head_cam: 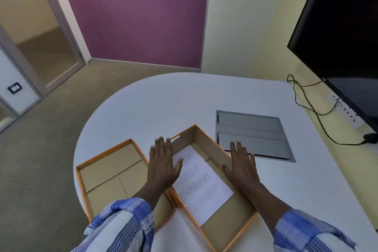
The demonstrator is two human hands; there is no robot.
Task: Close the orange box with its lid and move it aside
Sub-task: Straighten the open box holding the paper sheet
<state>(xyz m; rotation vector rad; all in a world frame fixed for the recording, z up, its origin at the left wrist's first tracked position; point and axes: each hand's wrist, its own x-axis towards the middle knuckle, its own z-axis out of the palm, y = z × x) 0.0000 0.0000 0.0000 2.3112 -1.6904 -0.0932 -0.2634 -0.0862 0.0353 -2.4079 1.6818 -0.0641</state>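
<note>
The orange-edged cardboard box (206,139) lies open near the table's front, with a printed white sheet (201,186) flat inside it. Its lid (108,172) rests upside down just to the left, touching the box's near left corner. My left hand (162,161) hovers flat over the box's left wall, fingers spread, thumb over the paper. My right hand (242,163) is spread flat over the box's right wall. Neither hand holds anything.
A grey metal cable hatch (253,129) is set into the white round table (184,96) right of the box. A black monitor (343,37) hangs at the right with a cable (313,108) and plug. Carpeted floor lies to the left.
</note>
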